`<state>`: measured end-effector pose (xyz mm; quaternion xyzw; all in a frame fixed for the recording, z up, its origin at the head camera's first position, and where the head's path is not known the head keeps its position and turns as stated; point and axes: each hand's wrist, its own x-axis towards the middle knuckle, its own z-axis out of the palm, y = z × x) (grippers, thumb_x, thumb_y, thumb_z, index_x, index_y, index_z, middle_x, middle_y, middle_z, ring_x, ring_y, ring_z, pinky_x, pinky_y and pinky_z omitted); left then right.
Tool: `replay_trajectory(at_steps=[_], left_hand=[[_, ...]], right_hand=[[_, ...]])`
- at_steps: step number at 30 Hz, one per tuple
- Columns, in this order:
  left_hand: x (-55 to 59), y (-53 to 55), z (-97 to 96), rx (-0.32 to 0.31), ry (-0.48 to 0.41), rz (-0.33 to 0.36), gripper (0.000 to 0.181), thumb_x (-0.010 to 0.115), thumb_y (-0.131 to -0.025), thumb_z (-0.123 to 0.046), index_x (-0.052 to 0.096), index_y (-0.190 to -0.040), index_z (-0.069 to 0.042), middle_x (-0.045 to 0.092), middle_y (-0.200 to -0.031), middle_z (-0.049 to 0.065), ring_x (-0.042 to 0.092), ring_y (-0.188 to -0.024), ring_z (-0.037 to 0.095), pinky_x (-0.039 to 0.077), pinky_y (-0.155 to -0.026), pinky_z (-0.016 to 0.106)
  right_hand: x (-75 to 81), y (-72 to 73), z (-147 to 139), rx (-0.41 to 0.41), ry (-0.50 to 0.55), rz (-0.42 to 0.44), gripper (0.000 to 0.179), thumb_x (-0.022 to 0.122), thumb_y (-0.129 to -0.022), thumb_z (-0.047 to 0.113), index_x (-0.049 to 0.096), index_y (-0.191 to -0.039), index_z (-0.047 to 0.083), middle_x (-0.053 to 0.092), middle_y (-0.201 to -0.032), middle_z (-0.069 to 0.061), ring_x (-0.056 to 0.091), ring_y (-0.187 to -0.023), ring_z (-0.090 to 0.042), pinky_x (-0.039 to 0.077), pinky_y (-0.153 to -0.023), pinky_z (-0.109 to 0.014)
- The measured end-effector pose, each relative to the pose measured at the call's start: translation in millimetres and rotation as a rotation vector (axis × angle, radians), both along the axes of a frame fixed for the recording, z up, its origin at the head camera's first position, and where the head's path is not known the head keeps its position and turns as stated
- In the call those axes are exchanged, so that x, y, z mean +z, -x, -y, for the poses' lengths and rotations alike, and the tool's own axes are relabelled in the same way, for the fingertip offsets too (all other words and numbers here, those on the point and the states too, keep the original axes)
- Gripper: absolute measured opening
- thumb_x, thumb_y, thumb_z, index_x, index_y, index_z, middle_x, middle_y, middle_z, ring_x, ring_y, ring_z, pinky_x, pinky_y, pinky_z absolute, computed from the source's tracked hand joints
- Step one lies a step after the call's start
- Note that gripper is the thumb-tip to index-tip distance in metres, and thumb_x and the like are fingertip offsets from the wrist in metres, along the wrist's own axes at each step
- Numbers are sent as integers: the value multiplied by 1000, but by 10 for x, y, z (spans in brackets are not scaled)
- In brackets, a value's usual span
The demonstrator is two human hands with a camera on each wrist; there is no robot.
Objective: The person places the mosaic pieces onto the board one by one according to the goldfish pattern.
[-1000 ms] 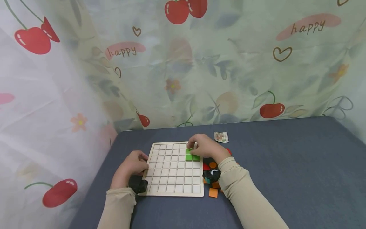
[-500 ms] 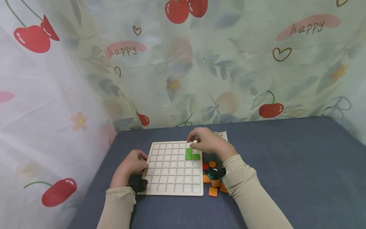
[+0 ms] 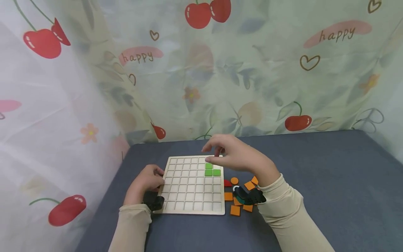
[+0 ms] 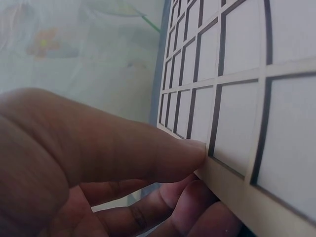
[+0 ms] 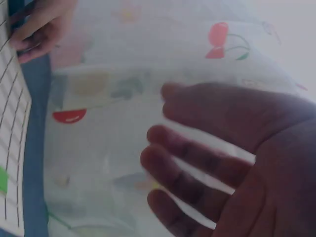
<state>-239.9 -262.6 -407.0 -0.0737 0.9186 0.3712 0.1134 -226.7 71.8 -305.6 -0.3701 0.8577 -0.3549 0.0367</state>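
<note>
A pale wooden grid board [image 3: 185, 189] lies on the table, and three green square tiles [image 3: 209, 172] sit in cells near its far right corner. My left hand [image 3: 146, 182] holds the board's left edge. In the left wrist view, the thumb [image 4: 173, 158] presses on the board's rim [image 4: 222, 190] while the other fingers curl below it. Above the far right corner hovers my right hand [image 3: 236, 155], with nothing visible in it. Its fingers [image 5: 192, 190] are loosely bent and spread apart in the right wrist view, clear of the board.
Right of the board lie several orange square tiles [image 3: 235, 210], an orange round piece [image 3: 234, 180] and a red piece [image 3: 227, 183], some partly hidden by the right wrist's black camera [image 3: 252, 196]. A patterned cloth [image 3: 201, 77] hangs behind the dark table [image 3: 330, 182].
My right hand has lifted off the green tiles and moved up and slightly right. It now hides the small printed card at the back. The left hand stays at the board's edge.
</note>
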Motion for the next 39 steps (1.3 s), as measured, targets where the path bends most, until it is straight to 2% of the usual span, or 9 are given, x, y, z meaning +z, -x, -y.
replay_trajectory(at_steps=[5, 9, 15, 20, 24, 28, 32, 39], left_hand=[[10, 1, 13, -4, 9, -10, 34, 65, -87, 1, 63, -120, 8, 64, -96, 19, 67, -79, 27, 63, -68, 41], [9, -8, 18, 2, 3, -11, 34, 64, -86, 1, 63, -120, 8, 64, -96, 18, 66, -78, 27, 62, -68, 40], [5, 0, -5, 11, 10, -5, 34, 64, -86, 1, 64, -119, 7, 63, -97, 18, 65, -79, 27, 62, -67, 40], [9, 0, -13, 12, 10, -5, 34, 64, -86, 1, 64, -120, 7, 63, -98, 18, 66, -79, 27, 62, -67, 39], [12, -16, -3, 19, 3, 4, 35, 65, -87, 1, 63, -121, 7, 63, -99, 19, 67, -79, 27, 62, -68, 40], [-21, -35, 20, 31, -2, 25, 34, 67, -88, 1, 63, -122, 7, 63, -99, 19, 68, -79, 27, 62, -67, 40], [-37, -31, 36, 26, -6, 24, 35, 67, -87, 1, 63, -121, 8, 63, -97, 19, 68, -77, 26, 62, -66, 40], [-7, 8, 13, 8, -3, 3, 36, 66, -86, 1, 63, -121, 9, 63, -97, 19, 67, -77, 26, 63, -67, 41]], right_hand=[[-85, -17, -178, -2, -47, 12, 21, 73, -100, 17, 74, -122, 17, 72, -122, -1, 65, -91, -10, 57, -94, -43], [-161, -39, -389, -22, -97, 23, 20, 74, -100, 19, 75, -120, 20, 71, -119, 3, 64, -89, -9, 57, -94, -44], [-314, -81, -723, -41, -144, 16, 16, 75, -100, 23, 76, -116, 22, 72, -115, 5, 62, -87, -5, 57, -86, -36], [-443, -113, -907, -54, -193, -1, 15, 76, -99, 20, 77, -113, 20, 72, -114, 3, 60, -83, -4, 58, -82, -35], [-529, -97, -969, -86, -228, 19, 14, 77, -97, 19, 77, -111, 17, 72, -113, -2, 60, -82, -6, 58, -78, -32], [-627, -44, -977, -134, -266, 74, 20, 79, -95, 19, 76, -113, 12, 72, -112, -6, 61, -84, -11, 56, -75, -28], [-730, 27, -982, -146, -307, 133, 21, 81, -93, 20, 76, -111, 11, 72, -107, -4, 61, -83, -13, 54, -73, -28], [-853, 111, -1041, -137, -335, 148, 16, 82, -92, 19, 77, -106, 13, 71, -100, 1, 59, -83, -11, 54, -74, -29]])
